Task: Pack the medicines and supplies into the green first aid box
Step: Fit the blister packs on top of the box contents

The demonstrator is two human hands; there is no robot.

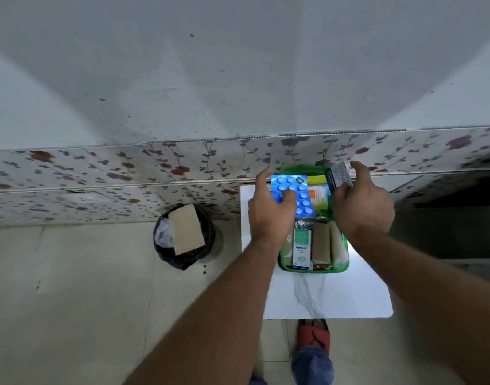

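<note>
Head view: we look down on a white table (pixel 321 295) set against a flowered wall panel, with a bin off to its left on the floor.
Green first aid box (pixel 343 254): open on the table; we see it in two sections, near and far.
Near section: already stocked with rolled bandages (pixel 321 243) and a white carton (pixel 302 250), lying side by side.
Step in hand: we judge packing well along, the far section now being filled.
Left hand (pixel 269 209): fingers closed over a blue blister strip (pixel 296 190), thumb at its far-left edge, holding it flat above the far section.
Right hand (pixel 363 201): pinching a small grey box (pixel 338 175) at the box's far-right corner, thumb raised clear.
Next move: we judge both items need lowering flat onto the packets (pixel 317 195) beneath, then releasing.
</note>
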